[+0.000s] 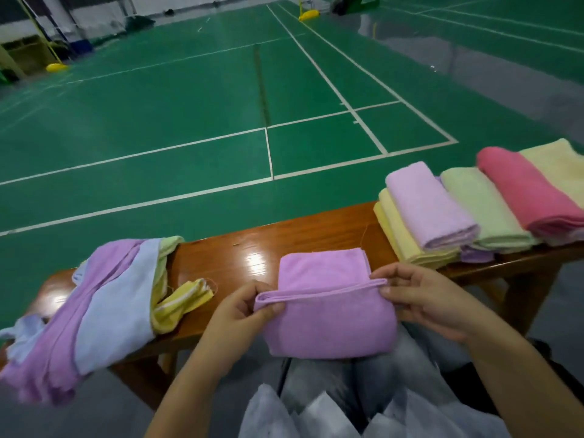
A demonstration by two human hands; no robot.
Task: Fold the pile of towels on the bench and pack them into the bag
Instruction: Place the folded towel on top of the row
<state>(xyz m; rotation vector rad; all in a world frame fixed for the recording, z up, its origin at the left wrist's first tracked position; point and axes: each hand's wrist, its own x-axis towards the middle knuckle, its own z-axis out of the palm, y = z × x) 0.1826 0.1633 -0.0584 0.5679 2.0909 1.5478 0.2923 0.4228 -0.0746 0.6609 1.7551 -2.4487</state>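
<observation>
A purple towel lies partly folded on the wooden bench, its near half hanging over the front edge onto my lap. My left hand pinches the left end of its folded hem. My right hand pinches the right end of the same hem. A bag in purple, pale blue and yellow-green lies on its side at the bench's left end, its yellow handles spilling toward the towel. Folded towels in yellow, purple, green and pink lie stacked on the right end.
Beyond the bench stretches a green court floor with white lines. Yellow post bases stand far off at the left. My knees in grey trousers sit below the bench's front edge.
</observation>
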